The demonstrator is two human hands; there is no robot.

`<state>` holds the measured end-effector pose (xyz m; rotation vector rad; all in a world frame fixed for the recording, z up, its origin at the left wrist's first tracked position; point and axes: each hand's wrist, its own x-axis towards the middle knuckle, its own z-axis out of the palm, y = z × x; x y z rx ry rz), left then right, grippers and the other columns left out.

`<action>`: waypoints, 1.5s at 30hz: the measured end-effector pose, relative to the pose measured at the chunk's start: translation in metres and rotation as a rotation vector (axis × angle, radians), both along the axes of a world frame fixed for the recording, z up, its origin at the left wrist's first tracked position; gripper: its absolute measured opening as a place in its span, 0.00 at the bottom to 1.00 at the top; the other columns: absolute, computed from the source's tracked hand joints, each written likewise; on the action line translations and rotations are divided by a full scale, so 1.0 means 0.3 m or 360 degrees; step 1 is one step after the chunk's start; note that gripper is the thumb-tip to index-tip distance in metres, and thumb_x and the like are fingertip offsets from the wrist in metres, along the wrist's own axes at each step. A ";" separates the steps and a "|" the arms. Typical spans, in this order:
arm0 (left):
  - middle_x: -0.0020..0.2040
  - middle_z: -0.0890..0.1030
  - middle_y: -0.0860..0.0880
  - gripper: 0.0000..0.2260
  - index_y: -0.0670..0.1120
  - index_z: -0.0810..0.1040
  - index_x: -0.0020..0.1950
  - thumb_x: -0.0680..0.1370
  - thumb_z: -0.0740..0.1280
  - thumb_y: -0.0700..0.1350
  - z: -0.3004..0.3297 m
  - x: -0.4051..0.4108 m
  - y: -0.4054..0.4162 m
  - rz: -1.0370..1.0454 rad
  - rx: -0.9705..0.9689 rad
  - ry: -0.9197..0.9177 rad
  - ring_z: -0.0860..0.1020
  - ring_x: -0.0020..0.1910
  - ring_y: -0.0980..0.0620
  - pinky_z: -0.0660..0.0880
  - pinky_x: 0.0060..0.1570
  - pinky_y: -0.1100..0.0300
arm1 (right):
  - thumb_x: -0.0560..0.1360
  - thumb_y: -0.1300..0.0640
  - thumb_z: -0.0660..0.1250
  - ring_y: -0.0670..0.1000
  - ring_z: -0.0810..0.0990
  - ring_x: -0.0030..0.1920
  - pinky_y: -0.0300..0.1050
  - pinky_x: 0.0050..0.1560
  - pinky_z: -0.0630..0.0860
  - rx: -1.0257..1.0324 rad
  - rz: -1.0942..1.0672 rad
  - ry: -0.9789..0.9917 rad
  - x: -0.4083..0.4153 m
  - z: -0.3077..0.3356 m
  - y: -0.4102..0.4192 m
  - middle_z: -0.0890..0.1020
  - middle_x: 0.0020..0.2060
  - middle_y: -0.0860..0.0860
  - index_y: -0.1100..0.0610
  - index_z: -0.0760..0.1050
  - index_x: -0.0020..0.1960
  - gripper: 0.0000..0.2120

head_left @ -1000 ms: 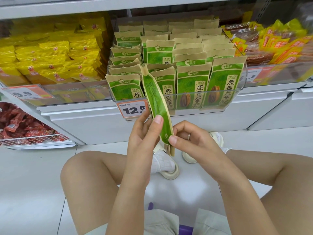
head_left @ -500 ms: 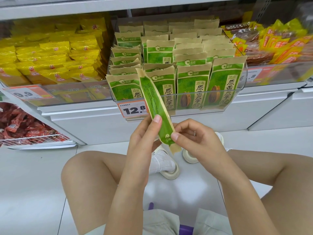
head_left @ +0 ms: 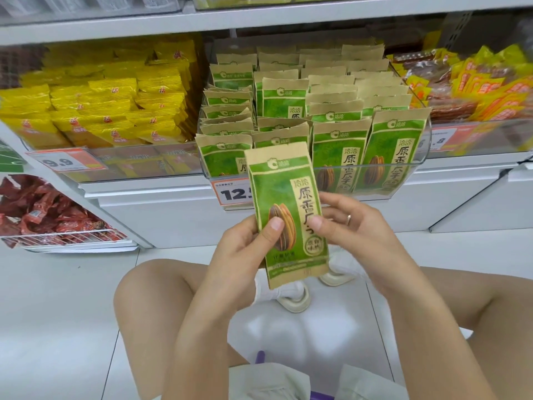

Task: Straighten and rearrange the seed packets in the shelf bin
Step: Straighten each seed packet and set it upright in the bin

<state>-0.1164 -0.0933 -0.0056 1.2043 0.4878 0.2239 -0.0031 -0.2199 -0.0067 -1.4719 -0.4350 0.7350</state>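
I hold one green and tan seed packet (head_left: 284,197) upright in front of the shelf, its printed face toward me. My left hand (head_left: 242,249) grips its lower left edge with the thumb on the front. My right hand (head_left: 352,226) grips its right edge, thumb on the front. Behind it stands the clear shelf bin (head_left: 421,168) holding several rows of the same green packets (head_left: 340,148). The left rows lean and sit unevenly; the right rows stand straighter. The held packet covers part of the bin's front left.
Yellow snack bags (head_left: 109,111) fill the bin to the left, orange and red packs (head_left: 484,90) the bin to the right. Red packs lie in a wire basket (head_left: 66,235) at lower left. Price tags (head_left: 233,193) hang on the shelf edge. My knees and shoes are below on the white floor.
The packet has turned from edge-on to face-on toward me and risen slightly. Both hands shifted to its sides.
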 end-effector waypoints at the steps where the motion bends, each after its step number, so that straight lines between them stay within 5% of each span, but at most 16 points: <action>1: 0.43 0.85 0.45 0.18 0.34 0.78 0.59 0.75 0.62 0.44 0.004 -0.003 0.010 -0.0053 -0.0007 0.0010 0.84 0.41 0.53 0.78 0.36 0.65 | 0.66 0.57 0.76 0.45 0.83 0.41 0.37 0.41 0.78 -0.0004 0.0092 0.0055 0.014 0.010 0.001 0.84 0.43 0.52 0.56 0.78 0.57 0.20; 6: 0.38 0.84 0.52 0.10 0.43 0.81 0.48 0.73 0.65 0.46 0.034 0.006 0.075 -0.0313 0.0293 0.0013 0.82 0.38 0.56 0.76 0.38 0.67 | 0.66 0.50 0.74 0.49 0.85 0.44 0.43 0.44 0.81 -0.0153 0.0327 -0.0052 0.110 0.077 -0.011 0.86 0.45 0.53 0.56 0.82 0.50 0.16; 11: 0.44 0.86 0.43 0.12 0.46 0.85 0.47 0.73 0.71 0.53 0.130 0.088 0.160 -0.0334 0.0595 -0.0046 0.82 0.43 0.53 0.78 0.43 0.58 | 0.63 0.55 0.74 0.47 0.85 0.42 0.38 0.37 0.79 -0.0232 0.0574 -0.0198 0.207 0.203 0.016 0.87 0.42 0.50 0.46 0.84 0.41 0.08; 14: 0.42 0.86 0.46 0.11 0.49 0.85 0.46 0.72 0.70 0.55 0.204 0.139 0.191 -0.0262 0.0787 -0.0100 0.82 0.41 0.55 0.77 0.42 0.58 | 0.59 0.57 0.80 0.48 0.85 0.38 0.37 0.34 0.79 -0.0162 0.0537 -0.0260 0.257 0.274 0.053 0.86 0.41 0.53 0.53 0.84 0.42 0.12; 16: 0.39 0.86 0.49 0.13 0.52 0.85 0.45 0.71 0.69 0.59 0.250 0.168 0.218 -0.0102 0.0974 -0.0117 0.82 0.39 0.56 0.77 0.41 0.55 | 0.60 0.54 0.73 0.47 0.84 0.36 0.35 0.32 0.79 -0.0103 0.0471 -0.0291 0.282 0.323 0.078 0.86 0.41 0.53 0.56 0.82 0.44 0.13; 20: 0.43 0.85 0.55 0.18 0.53 0.84 0.50 0.79 0.58 0.61 0.292 0.217 0.293 0.0218 0.1508 -0.0051 0.81 0.47 0.56 0.77 0.49 0.52 | 0.62 0.53 0.71 0.46 0.85 0.37 0.34 0.34 0.79 -0.0021 0.0206 -0.0438 0.348 0.399 0.113 0.86 0.38 0.50 0.55 0.81 0.43 0.11; 25: 0.57 0.83 0.52 0.15 0.54 0.76 0.67 0.83 0.58 0.51 0.234 0.300 0.322 0.0101 0.2142 0.0260 0.77 0.57 0.49 0.75 0.53 0.51 | 0.68 0.57 0.73 0.44 0.84 0.39 0.37 0.38 0.80 0.0032 -0.0166 -0.0921 0.420 0.431 0.150 0.86 0.38 0.44 0.51 0.81 0.43 0.05; 28: 0.58 0.82 0.51 0.16 0.52 0.76 0.68 0.82 0.60 0.52 0.205 0.331 0.332 0.0045 0.2243 0.0312 0.76 0.59 0.49 0.74 0.55 0.53 | 0.69 0.56 0.76 0.40 0.81 0.35 0.42 0.41 0.79 -0.0105 -0.0308 -0.1255 0.445 0.404 0.183 0.84 0.33 0.38 0.44 0.81 0.40 0.07; 32: 0.48 0.84 0.53 0.18 0.49 0.84 0.52 0.82 0.57 0.57 0.155 0.340 0.357 -0.0115 0.2337 0.0323 0.79 0.51 0.50 0.75 0.51 0.52 | 0.68 0.55 0.77 0.40 0.82 0.40 0.42 0.48 0.78 -0.0056 -0.0342 -0.1301 0.472 0.378 0.225 0.84 0.37 0.38 0.43 0.82 0.42 0.08; 36: 0.46 0.84 0.53 0.27 0.48 0.84 0.47 0.78 0.50 0.62 0.123 0.335 0.364 -0.0120 0.2319 0.0267 0.79 0.48 0.51 0.77 0.47 0.52 | 0.67 0.52 0.77 0.41 0.82 0.35 0.41 0.41 0.78 -0.0246 -0.0194 -0.1304 0.501 0.337 0.275 0.84 0.33 0.39 0.48 0.83 0.39 0.03; 41: 0.49 0.85 0.54 0.25 0.50 0.86 0.48 0.78 0.53 0.60 0.111 0.331 0.366 -0.0076 0.2322 0.0219 0.81 0.50 0.52 0.76 0.48 0.56 | 0.69 0.50 0.76 0.40 0.69 0.22 0.33 0.25 0.62 -0.0566 0.0011 -0.1491 0.508 0.307 0.342 0.69 0.16 0.38 0.50 0.67 0.24 0.22; 45: 0.50 0.84 0.56 0.25 0.51 0.85 0.49 0.78 0.52 0.61 0.111 0.337 0.371 -0.0101 0.2281 0.0235 0.80 0.50 0.54 0.75 0.48 0.57 | 0.70 0.49 0.74 0.31 0.72 0.28 0.29 0.28 0.63 -0.0770 0.0277 -0.1573 0.514 0.280 0.376 0.73 0.21 0.31 0.43 0.72 0.34 0.12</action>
